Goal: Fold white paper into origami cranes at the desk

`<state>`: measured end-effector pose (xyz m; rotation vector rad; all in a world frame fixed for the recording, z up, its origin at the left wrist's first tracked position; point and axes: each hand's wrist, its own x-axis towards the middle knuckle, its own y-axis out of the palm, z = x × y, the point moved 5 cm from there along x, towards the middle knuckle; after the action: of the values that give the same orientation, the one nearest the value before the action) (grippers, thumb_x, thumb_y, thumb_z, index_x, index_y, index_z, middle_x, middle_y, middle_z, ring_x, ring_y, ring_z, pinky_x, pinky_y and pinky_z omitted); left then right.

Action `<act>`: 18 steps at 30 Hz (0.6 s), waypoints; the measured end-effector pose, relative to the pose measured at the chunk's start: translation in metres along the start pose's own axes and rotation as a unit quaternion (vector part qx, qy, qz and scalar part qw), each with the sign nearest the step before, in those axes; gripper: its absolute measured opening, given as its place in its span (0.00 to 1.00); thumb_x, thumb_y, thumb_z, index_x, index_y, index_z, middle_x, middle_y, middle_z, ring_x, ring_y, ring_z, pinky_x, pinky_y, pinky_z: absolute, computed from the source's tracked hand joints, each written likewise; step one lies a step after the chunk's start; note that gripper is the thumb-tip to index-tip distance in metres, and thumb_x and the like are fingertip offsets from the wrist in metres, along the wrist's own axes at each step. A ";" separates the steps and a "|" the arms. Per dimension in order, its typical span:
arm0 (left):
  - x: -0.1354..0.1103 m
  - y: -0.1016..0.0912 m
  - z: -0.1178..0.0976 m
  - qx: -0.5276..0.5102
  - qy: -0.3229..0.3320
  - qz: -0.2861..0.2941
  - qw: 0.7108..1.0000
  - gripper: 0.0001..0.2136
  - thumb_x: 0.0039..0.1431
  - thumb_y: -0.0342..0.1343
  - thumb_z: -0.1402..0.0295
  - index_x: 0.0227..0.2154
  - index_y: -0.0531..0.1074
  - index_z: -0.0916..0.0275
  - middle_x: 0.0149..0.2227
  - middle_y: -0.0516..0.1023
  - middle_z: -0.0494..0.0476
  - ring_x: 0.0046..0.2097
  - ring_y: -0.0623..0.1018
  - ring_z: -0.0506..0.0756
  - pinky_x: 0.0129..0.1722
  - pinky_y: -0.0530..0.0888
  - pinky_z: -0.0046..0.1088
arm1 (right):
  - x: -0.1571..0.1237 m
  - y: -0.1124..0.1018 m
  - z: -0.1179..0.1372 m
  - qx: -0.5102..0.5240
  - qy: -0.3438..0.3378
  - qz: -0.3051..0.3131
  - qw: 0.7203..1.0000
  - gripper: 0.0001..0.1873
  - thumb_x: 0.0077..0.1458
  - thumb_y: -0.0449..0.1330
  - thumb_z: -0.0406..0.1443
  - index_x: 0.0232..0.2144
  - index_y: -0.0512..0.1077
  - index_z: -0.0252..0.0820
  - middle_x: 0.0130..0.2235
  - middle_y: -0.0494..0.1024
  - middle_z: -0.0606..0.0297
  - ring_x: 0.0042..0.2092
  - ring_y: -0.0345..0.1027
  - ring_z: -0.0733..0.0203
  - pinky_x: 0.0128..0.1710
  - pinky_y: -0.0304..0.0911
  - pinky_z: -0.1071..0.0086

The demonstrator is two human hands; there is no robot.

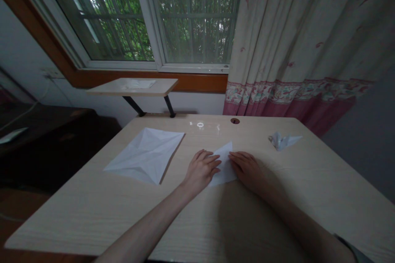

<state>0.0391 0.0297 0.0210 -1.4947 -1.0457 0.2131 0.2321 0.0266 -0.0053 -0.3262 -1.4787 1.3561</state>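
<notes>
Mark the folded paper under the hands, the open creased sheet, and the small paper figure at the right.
folded paper (224,166), head view, its uncovered middle.
creased sheet (145,154), head view, the centre where the creases meet.
paper figure (282,140), head view, its body.

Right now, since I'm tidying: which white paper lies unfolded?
The large creased sheet, leftmost; the piece under the left hand and right hand, plus the small figure, are folded.
</notes>
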 end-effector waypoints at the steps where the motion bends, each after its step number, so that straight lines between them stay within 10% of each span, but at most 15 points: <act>1: 0.000 0.000 0.001 0.002 0.001 -0.005 1.000 0.09 0.64 0.62 0.68 0.46 0.79 0.54 0.53 0.80 0.51 0.55 0.75 0.59 0.61 0.66 0.46 | 0.000 0.000 0.000 0.001 0.002 -0.003 1.000 0.18 0.65 0.52 0.32 0.52 0.76 0.44 0.52 0.80 0.57 0.53 0.73 0.52 0.56 0.68 0.52; 18: 0.000 0.003 0.008 0.017 -0.013 0.020 1.000 0.18 0.60 0.54 0.82 0.49 0.78 0.60 0.50 0.82 0.56 0.50 0.79 0.58 0.53 0.76 0.40 | 0.002 -0.012 0.009 -0.002 -0.023 -0.021 1.000 0.19 0.59 0.52 0.27 0.46 0.78 0.43 0.47 0.83 0.57 0.49 0.77 0.54 0.55 0.69 0.54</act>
<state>0.0345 0.0356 0.0165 -1.4869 -1.0277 0.2778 0.2290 0.0194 0.0078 -0.2653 -1.5178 1.3352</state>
